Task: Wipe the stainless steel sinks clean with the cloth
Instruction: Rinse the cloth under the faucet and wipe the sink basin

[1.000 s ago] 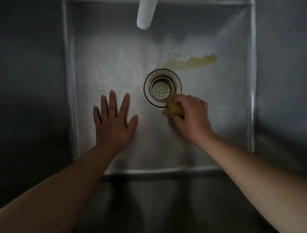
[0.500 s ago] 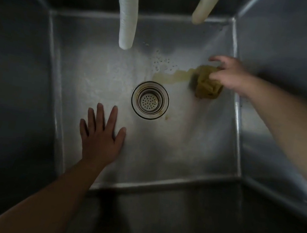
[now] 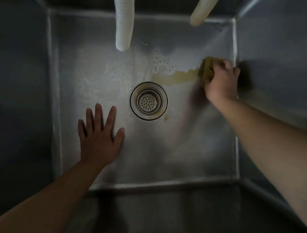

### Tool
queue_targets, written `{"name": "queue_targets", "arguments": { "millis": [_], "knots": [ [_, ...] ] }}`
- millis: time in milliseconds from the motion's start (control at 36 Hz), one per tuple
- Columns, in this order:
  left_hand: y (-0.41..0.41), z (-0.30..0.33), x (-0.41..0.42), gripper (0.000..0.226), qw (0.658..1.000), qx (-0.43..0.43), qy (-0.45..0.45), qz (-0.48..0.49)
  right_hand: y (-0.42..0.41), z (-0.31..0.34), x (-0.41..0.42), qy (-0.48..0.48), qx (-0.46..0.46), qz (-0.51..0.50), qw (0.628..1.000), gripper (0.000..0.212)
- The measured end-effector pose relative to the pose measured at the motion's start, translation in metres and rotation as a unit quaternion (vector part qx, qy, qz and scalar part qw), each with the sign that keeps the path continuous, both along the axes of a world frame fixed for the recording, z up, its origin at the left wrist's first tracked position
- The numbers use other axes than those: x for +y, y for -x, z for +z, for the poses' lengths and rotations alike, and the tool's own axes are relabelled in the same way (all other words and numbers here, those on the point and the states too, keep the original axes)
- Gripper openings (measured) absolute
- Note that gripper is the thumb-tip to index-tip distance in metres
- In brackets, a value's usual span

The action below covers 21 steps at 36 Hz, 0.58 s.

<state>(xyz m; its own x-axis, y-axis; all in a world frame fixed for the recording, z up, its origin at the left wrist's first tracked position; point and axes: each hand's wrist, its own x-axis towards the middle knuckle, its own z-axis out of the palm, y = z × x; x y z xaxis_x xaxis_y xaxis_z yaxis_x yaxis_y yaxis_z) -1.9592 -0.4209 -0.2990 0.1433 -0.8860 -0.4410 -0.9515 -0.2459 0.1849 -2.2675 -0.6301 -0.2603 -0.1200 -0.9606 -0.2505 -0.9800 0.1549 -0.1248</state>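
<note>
Your right hand [image 3: 220, 82] grips the yellow cloth [image 3: 208, 70] against the sink [image 3: 173, 148] floor at its right edge, near the far right corner. Your left hand [image 3: 99, 138] lies flat, fingers spread, near the drain strainer [image 3: 148, 101].

Left hand [image 3: 99, 140] lies flat, palm down, fingers straight and spread, thumb out to the side. Bare left forearm comes up from the lower left, nearly straight, wrist in line with it. Right hand [image 3: 220, 81] is further forward and to the right, knuckles up, fingers curled tight in a grip, slightly motion-blurred. Bare right forearm enters from the right edge, angled up and leftward, wrist bent a little. The two hands are well apart.
</note>
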Motion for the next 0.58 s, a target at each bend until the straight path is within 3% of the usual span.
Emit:
{"name": "queue_targets", "arguments": {
  "millis": [139, 361, 583],
  "knots": [
    [0.000, 0.000, 0.000, 0.069, 1.000, 0.007, -0.008, 0.005, -0.028, -0.005, -0.003, 0.022, -0.034, -0.081, 0.996, 0.044],
    [0.001, 0.000, 0.001, 0.069, 1.000, 0.011, -0.001, 0.010, -0.092, -0.006, 0.019, 0.006, -0.160, 0.130, 0.979, 0.050],
    [0.000, 0.000, 0.000, 0.068, 1.000, 0.024, -0.004, 0.016, -0.106, -0.014, 0.047, -0.054, -0.158, 0.279, 0.946, 0.062]
  ]
}}
